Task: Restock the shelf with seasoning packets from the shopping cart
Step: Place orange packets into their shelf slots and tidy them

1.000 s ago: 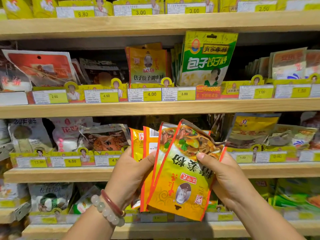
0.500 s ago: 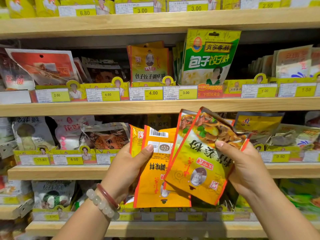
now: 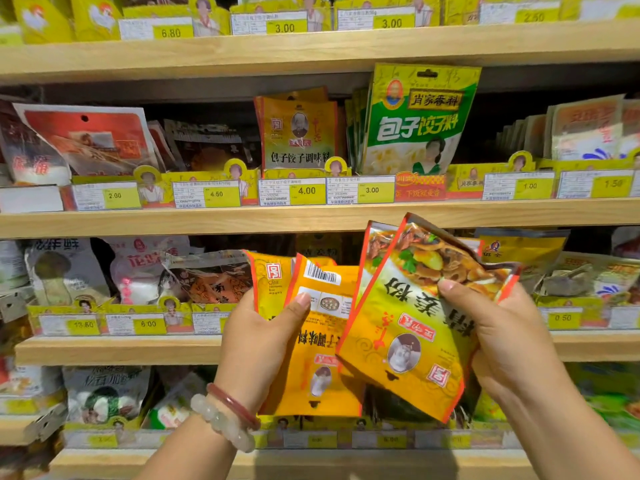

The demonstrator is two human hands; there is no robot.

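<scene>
I hold yellow-orange seasoning packets upside down in front of wooden shelves (image 3: 311, 216). My left hand (image 3: 256, 344) grips a small stack of orange packets (image 3: 318, 362), thumb on the white label below the barcode. My right hand (image 3: 498, 337) pinches two packets with a food picture (image 3: 408, 306), tilted to the right and lifted apart from the left stack. Their top corner overlaps the edge of the middle shelf. The shopping cart is not in view.
Shelves hold rows of seasoning packets behind yellow price tags. An orange packet (image 3: 299, 133) of the same brand stands on the upper shelf above the 4.00 tag, beside a green-and-white packet (image 3: 415, 123). Beads and a red bangle (image 3: 228, 414) circle my left wrist.
My right hand pulled the pictured packets up and to the right, away from the left stack. The left stack's barcode side came into view.
</scene>
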